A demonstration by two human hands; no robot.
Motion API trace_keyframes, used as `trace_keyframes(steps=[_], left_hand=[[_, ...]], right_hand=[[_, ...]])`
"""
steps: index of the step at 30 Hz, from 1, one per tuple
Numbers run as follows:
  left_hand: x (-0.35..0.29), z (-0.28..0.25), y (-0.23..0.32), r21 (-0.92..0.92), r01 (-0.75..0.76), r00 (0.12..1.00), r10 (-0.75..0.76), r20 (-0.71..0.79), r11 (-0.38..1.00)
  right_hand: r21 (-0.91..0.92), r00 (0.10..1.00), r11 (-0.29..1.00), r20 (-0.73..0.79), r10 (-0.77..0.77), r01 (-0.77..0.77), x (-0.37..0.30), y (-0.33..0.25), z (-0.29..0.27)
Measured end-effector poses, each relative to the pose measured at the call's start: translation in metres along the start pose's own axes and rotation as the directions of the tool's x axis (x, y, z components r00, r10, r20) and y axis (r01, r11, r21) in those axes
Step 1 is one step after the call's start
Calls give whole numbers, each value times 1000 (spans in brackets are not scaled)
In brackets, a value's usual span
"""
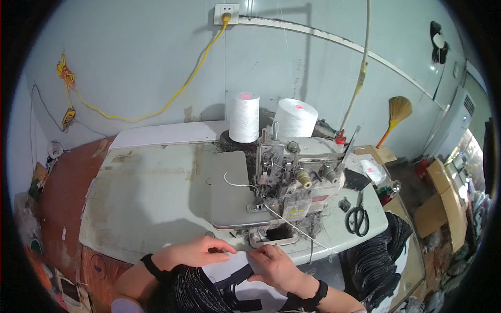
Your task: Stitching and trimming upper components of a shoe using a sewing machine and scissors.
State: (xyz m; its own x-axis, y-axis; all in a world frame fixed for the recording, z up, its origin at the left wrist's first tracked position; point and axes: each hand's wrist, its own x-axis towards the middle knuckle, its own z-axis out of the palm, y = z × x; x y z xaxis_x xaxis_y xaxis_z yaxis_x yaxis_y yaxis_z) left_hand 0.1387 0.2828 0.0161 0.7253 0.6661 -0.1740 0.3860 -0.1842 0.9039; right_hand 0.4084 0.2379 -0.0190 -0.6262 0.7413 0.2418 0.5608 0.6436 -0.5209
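In my lap, below the sewing machine's table edge, lies a white and black fabric piece [241, 286]. My left hand [201, 252] bends its fingers at the upper left edge of this piece, thumb and forefinger nearly meeting there. At the upper right edge, my right hand [275, 268] has its fingers closed on the fabric. Dark fabric with frayed, stacked edges [190, 289] rests beside my left forearm. Just beyond my hands stands an overlock sewing machine [297, 175], dusty with lint. White thread or cord [237, 184] trails from its needle area.
Black-handled scissors [357, 219] lie on the table [141, 203] right of the machine. Two white thread cones [244, 117] stand behind it. A stack of dark fabric [378, 263] hangs at the right. Farther right are a broom [398, 112] and a cardboard box [442, 208].
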Motion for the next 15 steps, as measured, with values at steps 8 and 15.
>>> trace_keyframes(steps=[8,15], left_hand=[[-7,-8,-3,-97,52,998,-56,-36,994],[-14,-4,19,-185,-244,907,157,-391,952]], right_hand=[[92,990,994,-117,76,-65,0,12,-12],[689,849,723,-346,399,-59,13,22,-66]])
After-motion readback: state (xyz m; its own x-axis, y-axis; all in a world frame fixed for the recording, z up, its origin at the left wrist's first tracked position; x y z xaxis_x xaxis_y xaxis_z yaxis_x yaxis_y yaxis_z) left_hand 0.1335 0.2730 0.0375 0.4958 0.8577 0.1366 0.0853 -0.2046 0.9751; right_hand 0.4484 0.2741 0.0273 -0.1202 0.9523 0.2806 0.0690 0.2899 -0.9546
